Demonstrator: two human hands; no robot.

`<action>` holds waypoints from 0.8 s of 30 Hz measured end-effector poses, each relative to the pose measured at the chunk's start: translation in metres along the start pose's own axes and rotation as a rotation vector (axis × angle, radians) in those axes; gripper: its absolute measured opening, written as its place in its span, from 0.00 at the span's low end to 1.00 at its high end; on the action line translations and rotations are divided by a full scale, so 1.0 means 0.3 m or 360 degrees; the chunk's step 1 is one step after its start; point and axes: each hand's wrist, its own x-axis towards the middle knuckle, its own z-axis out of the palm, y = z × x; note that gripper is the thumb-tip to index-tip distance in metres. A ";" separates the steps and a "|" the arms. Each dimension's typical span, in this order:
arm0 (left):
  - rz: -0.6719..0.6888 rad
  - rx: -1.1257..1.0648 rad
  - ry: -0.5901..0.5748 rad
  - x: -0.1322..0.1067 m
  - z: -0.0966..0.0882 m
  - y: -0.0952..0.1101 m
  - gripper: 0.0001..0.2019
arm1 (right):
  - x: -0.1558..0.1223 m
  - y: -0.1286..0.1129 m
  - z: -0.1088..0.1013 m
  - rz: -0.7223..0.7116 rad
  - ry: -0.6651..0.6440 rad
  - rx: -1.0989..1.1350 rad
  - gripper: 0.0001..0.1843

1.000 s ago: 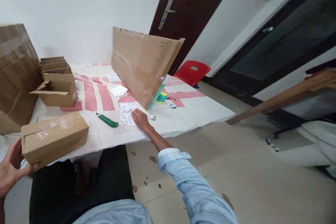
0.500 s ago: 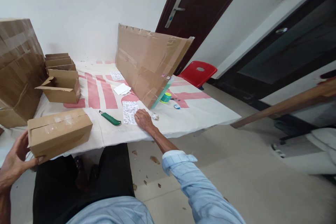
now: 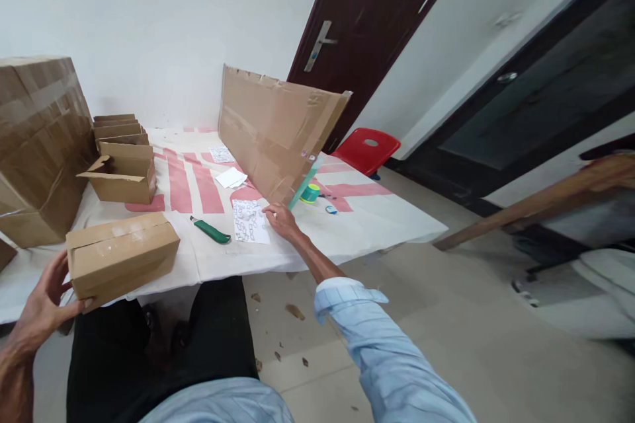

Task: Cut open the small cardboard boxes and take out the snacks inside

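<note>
A taped, closed cardboard box [image 3: 124,254] lies near the table's front edge. My left hand [image 3: 47,301] grips its left end, thumb low on the near side and fingers round the back. My right hand [image 3: 282,219] is at the right edge of a white sheet with small dark printed figures [image 3: 251,223], its fingers drawn together; what is between them, if anything, is too small to make out. Left of that sheet lies a green utility knife [image 3: 211,230], its tip pointing away to the left.
A large cardboard panel [image 3: 272,135] stands slanted behind my right hand, a green tape roll [image 3: 310,193] beside it. An open small box [image 3: 122,175], folded cartons [image 3: 119,127] and a big box [image 3: 40,152] fill the left. White papers [image 3: 231,178] lie mid-table. A red chair [image 3: 367,151] stands beyond.
My right hand has shifted off the printed sheet to its right edge, uncovering more of it. My left hand still holds the box. The whole view has shifted slightly.
</note>
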 end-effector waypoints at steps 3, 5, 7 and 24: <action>0.0043 0.0043 0.0013 0.000 0.016 0.004 0.61 | 0.021 -0.056 -0.050 0.0001 0.0132 0.0064 0.14; 0.0065 0.0087 0.0000 -0.021 0.043 0.021 0.61 | 0.032 -0.128 -0.069 -0.0055 0.0178 0.0155 0.13; 0.0141 0.0097 -0.0046 -0.046 0.077 0.045 0.59 | 0.043 -0.227 -0.075 -0.0146 0.0217 0.0272 0.13; 0.0516 0.0366 0.0165 -0.090 0.250 0.133 0.53 | -0.047 -1.238 -0.162 -0.1575 -0.0380 0.0558 0.13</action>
